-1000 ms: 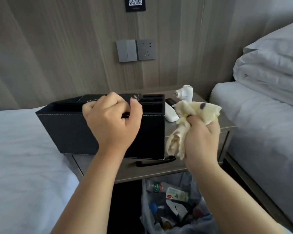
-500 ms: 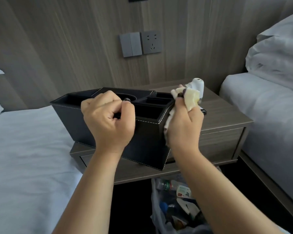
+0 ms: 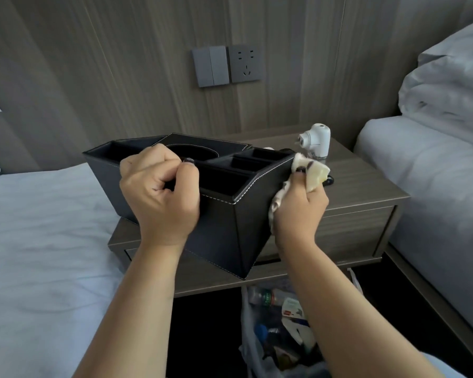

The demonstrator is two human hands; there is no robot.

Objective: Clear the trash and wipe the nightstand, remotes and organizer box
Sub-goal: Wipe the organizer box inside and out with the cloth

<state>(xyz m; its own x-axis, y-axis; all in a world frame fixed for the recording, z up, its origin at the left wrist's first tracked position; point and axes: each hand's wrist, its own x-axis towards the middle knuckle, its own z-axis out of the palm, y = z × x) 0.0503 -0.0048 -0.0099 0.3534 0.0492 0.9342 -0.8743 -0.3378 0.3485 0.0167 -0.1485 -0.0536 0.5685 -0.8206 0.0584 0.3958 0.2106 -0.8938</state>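
While the left hand [image 3: 159, 192] grips the organizer box [image 3: 246, 214], the right hand [image 3: 298, 205] presses a cloth [image 3: 311, 175] there.

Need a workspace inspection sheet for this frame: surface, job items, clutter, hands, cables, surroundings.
Surface: wooden nightstand between two beds, drawer front visible.
Job's things: black organizer box turned at an angle on the nightstand, one corner past the front edge; stained cloth pressed on its right end; remotes mostly hidden behind the box.
Clutter: white plug-in device at the back of the nightstand; trash bag with bottles on the floor below.
Hands: left hand grips the box's front rim; right hand holds the cloth.
Cables: nothing seen.
Surroundings: wood-panel wall, wall switch, socket, folded duvet on the right bed.
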